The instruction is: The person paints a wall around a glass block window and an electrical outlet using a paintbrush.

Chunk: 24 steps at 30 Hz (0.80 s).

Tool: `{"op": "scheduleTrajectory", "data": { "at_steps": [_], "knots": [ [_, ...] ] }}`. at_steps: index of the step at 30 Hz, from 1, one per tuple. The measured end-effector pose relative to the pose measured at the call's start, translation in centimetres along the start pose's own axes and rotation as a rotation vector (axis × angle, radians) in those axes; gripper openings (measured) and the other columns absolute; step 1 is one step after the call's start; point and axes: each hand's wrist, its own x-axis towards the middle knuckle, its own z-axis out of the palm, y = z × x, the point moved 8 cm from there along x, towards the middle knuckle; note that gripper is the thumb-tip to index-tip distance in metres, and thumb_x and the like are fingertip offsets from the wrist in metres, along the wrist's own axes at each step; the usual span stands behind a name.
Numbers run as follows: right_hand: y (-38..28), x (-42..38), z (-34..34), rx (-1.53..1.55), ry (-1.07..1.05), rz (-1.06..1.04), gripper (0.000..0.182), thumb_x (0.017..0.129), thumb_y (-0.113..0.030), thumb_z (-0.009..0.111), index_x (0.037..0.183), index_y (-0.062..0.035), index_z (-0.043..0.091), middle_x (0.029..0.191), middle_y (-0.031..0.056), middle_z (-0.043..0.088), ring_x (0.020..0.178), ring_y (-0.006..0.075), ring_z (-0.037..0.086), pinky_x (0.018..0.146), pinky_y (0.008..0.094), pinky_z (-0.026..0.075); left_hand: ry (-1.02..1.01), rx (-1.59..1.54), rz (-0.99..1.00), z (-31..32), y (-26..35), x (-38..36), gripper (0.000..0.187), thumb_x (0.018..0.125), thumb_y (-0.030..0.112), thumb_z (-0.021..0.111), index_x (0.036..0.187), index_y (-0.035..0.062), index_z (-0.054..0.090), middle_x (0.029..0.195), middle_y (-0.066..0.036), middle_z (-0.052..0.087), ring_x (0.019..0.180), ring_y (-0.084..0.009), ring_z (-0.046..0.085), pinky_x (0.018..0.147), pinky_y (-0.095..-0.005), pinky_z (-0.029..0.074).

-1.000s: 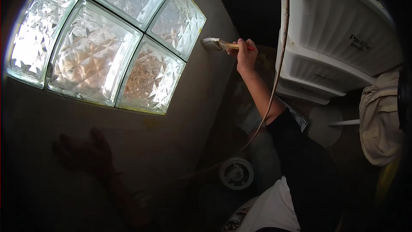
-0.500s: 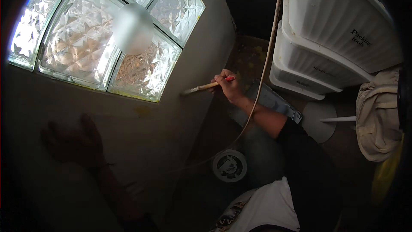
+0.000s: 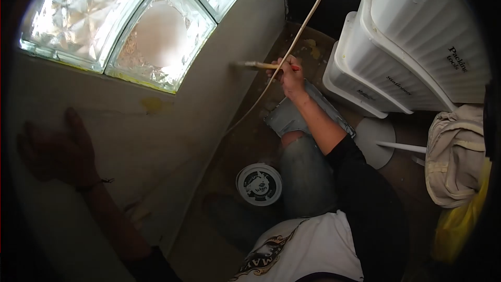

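At the bottom of the frame, nearest the camera, is the white shirt [image 3: 310, 245], with a leg [image 3: 308, 177] above it. At the lower left, the left hand [image 3: 60, 149] is up at the wall [image 3: 193, 104], fingers open and holding nothing visible; the dimness hides whether it presses flat. Right of the frame's middle, the right hand [image 3: 290, 77] has its fingers closed around the handle of a brush [image 3: 266, 66]. The bristles point left at the wall, too blurred to tell contact. A thin cord [image 3: 308, 20] slants across in front of the handle. The right forearm partly covers a flat grey thing [image 3: 284, 117]. Below centre sits a lidded tub [image 3: 259, 184]. At the right are a cloth bag [image 3: 446, 162] and something yellow [image 3: 459, 227]; stacked white boxes [image 3: 417, 26] fill the upper right, glass blocks [image 3: 78, 15] the upper left.
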Motion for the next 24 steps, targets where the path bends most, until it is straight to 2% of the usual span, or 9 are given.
{"op": "scheduleTrajectory", "data": {
  "at_steps": [1, 5, 6, 8, 9, 11, 14, 20, 24],
  "knots": [
    [0.4, -1.0, -1.4, -0.014, -0.001, 0.021, 0.014, 0.093, -0.009, 0.059, 0.084, -0.0047, 0.050, 0.083, 0.0097, 0.061, 0.067, 0.0223, 0.068, 0.062, 0.0353, 0.059, -0.013, 0.005, 0.003, 0.3, -0.2, -0.5, 0.074, 0.084, 0.067, 0.057, 0.127, 0.0075, 0.052, 0.127, -0.015, 0.050, 0.120, -0.0349, 0.048, 0.092, -0.0500, 0.042],
    [2.2, -3.2, -10.1, -0.745, -0.104, 0.005, 0.019, 0.093, -0.013, 0.060, 0.079, -0.0047, 0.050, 0.084, 0.0098, 0.063, 0.072, 0.0173, 0.068, 0.056, 0.0312, 0.056, -0.211, 0.261, -0.098, 2.3, -2.0, -1.7, 0.070, 0.086, 0.065, 0.057, 0.120, 0.0035, 0.060, 0.112, -0.016, 0.063, 0.104, -0.0377, 0.061, 0.087, -0.0481, 0.049],
    [2.6, -3.8, -11.8, -0.755, -0.113, 0.009, 0.019, 0.093, -0.013, 0.060, 0.079, -0.0047, 0.050, 0.084, 0.0098, 0.063, 0.072, 0.0173, 0.068, 0.056, 0.0312, 0.056, -0.189, 0.254, 0.039, 2.3, -1.7, -0.5, 0.069, 0.087, 0.064, 0.056, 0.119, 0.0031, 0.061, 0.112, -0.016, 0.064, 0.100, -0.0364, 0.063, 0.085, -0.0470, 0.050],
    [2.9, -5.1, -14.2, -1.077, -0.131, -0.054, 0.022, 0.085, -0.012, 0.066, 0.076, -0.0003, 0.050, 0.076, 0.0128, 0.060, 0.065, 0.0216, 0.064, 0.059, 0.0357, 0.049, -0.180, 0.243, 0.172, 1.6, 0.5, 0.1, 0.068, 0.088, 0.063, 0.055, 0.118, 0.0028, 0.063, 0.111, -0.016, 0.065, 0.096, -0.0351, 0.065, 0.083, -0.0458, 0.051],
    [3.2, -5.3, -15.1, -1.086, -0.137, -0.050, 0.022, 0.085, -0.012, 0.066, 0.076, -0.0003, 0.050, 0.076, 0.0128, 0.060, 0.065, 0.0216, 0.064, 0.059, 0.0357, 0.049, -0.301, 0.399, 0.068, 1.4, 1.0, 0.0, 0.067, 0.089, 0.062, 0.056, 0.120, 0.0027, 0.062, 0.112, -0.017, 0.066, 0.096, -0.0339, 0.066, 0.082, -0.0452, 0.051],
    [2.6, -6.1, -14.4, -1.327, -0.245, -0.349, 0.019, 0.080, -0.010, 0.068, 0.077, -0.0002, 0.052, 0.076, 0.0161, 0.056, 0.068, 0.0322, 0.059, 0.062, 0.0400, 0.045, -0.427, 0.555, -0.039, 1.6, 0.5, -0.5, 0.067, 0.089, 0.061, 0.056, 0.121, 0.0026, 0.062, 0.113, -0.017, 0.066, 0.096, -0.0326, 0.066, 0.082, -0.0447, 0.051],
    [3.6, -6.6, -14.9, -1.347, -0.316, -0.294, 0.018, 0.077, -0.010, 0.067, 0.077, -0.0002, 0.052, 0.076, 0.0175, 0.054, 0.073, 0.0383, 0.055, 0.065, 0.0417, 0.044, -0.384, 0.418, -0.062, 1.8, 0.1, -1.1, 0.064, 0.088, 0.059, 0.060, 0.119, 0.0033, 0.063, 0.111, -0.017, 0.067, 0.093, -0.0323, 0.067, 0.078, -0.0431, 0.052],
    [2.4, -7.7, -15.5, -1.444, -0.343, -0.217, 0.020, 0.076, -0.013, 0.070, 0.079, -0.0009, 0.054, 0.079, 0.0169, 0.055, 0.075, 0.0371, 0.057, 0.067, 0.0420, 0.045, -0.245, 0.329, -0.037, 1.4, -0.1, -1.1, 0.063, 0.085, 0.057, 0.065, 0.117, 0.0030, 0.061, 0.102, -0.014, 0.068, 0.084, -0.0299, 0.067, 0.069, -0.0401, 0.053],
    [2.1, -7.8, -15.7, -1.400, -0.314, -0.252, 0.018, 0.075, -0.013, 0.072, 0.083, -0.0020, 0.061, 0.078, 0.0151, 0.056, 0.074, 0.0334, 0.057, 0.066, 0.0389, 0.046, -0.179, 0.223, -0.092, 1.2, -0.3, -1.4, 0.073, 0.083, 0.062, 0.064, 0.124, 0.0034, 0.054, 0.113, -0.016, 0.061, 0.096, -0.0352, 0.062, 0.076, -0.0491, 0.050]
  ]
}}
